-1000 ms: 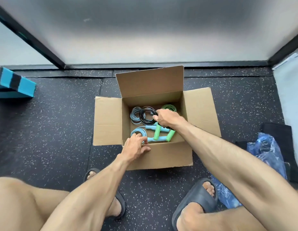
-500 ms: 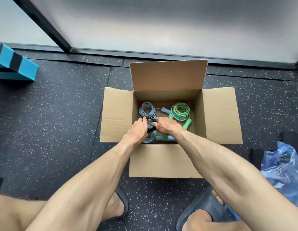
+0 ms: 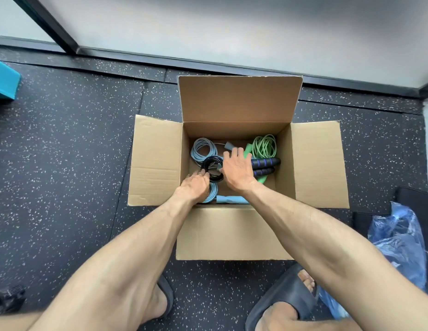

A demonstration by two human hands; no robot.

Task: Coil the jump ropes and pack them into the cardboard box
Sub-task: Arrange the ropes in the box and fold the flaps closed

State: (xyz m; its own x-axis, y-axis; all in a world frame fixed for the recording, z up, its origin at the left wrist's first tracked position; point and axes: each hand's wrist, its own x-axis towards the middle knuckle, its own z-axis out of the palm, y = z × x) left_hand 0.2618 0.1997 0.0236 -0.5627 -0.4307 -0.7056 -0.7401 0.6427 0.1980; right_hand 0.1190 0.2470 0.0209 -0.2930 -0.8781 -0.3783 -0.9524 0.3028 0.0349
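Note:
The open cardboard box (image 3: 155, 161) stands on the floor between my feet. Inside lie a light blue coiled rope (image 3: 201, 151) at the back left, a green coiled rope (image 3: 264, 146) at the back right, and a black coiled rope (image 3: 211, 168) in the middle with its black-and-blue handles (image 3: 266, 164) pointing right. Another light blue coil (image 3: 212, 194) and a light blue handle (image 3: 229, 199) sit near the front wall. My left hand (image 3: 194, 186) curls its fingers onto the black coil's near-left rim. My right hand (image 3: 237, 172) lies flat with spread fingers over the handles' left ends.
A blue plastic bag (image 3: 397, 244) and a dark mat (image 3: 413, 199) lie to the right of the box. A teal block (image 3: 3, 80) is at the far left, a small black object (image 3: 7, 301) at the lower left. My sandalled feet flank the box's front.
The black rope has gone down into the box and its handles now lie to the right. My right hand has let go and spread open. The camera has moved closer over the box.

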